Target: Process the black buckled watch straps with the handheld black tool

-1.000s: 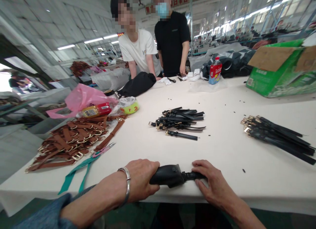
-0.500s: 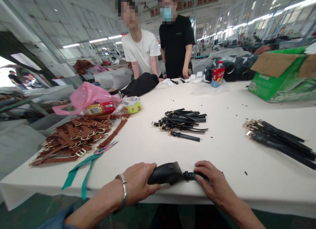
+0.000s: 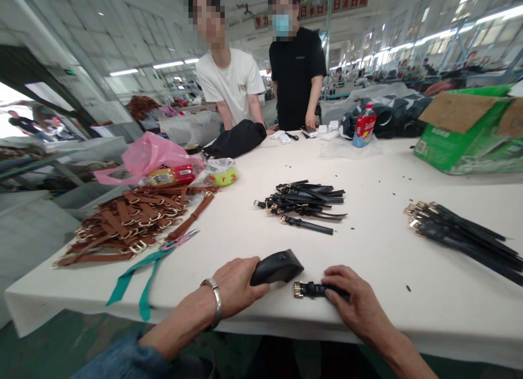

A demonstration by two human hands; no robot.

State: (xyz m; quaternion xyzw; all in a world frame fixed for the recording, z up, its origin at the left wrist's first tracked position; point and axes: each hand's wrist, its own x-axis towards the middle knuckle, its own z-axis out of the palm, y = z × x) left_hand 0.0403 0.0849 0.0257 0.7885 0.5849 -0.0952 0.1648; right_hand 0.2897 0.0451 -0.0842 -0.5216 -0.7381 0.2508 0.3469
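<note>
The pale surface (image 3: 237,221) is spreading across the view, with a person in white (image 3: 235,87) and a person in black (image 3: 298,79) standing at its far side. The green box (image 3: 449,145) is sitting on the far right, and a heap of brown straps (image 3: 122,226) is covering the left, with scissors (image 3: 180,242) lying beside it. Two lots of black straps are also resting there, a bundle (image 3: 466,237) on the right and a pile (image 3: 310,196) in the middle; neither is changing. The change is happening close to the person, between the two hands. The left hand (image 3: 235,286) is keeping its fingers wrapped around a black tool (image 3: 278,267), but it is now drawing the tool's front end up and away from the strap (image 3: 316,289), which that end was overlapping a moment ago. The right hand (image 3: 353,297) is holding its place, pinching the strap narrowly between thumb and fingers near the front edge, so the strap is lying almost level, its far end hiding under the palm. With the tool standing apart, the gold buckle (image 3: 298,289) is showing at the strap's left end, where it was being covered before. That is probably marking a pause in contact between tool and strap; whether the strap itself is altered, the view is not revealing.
</note>
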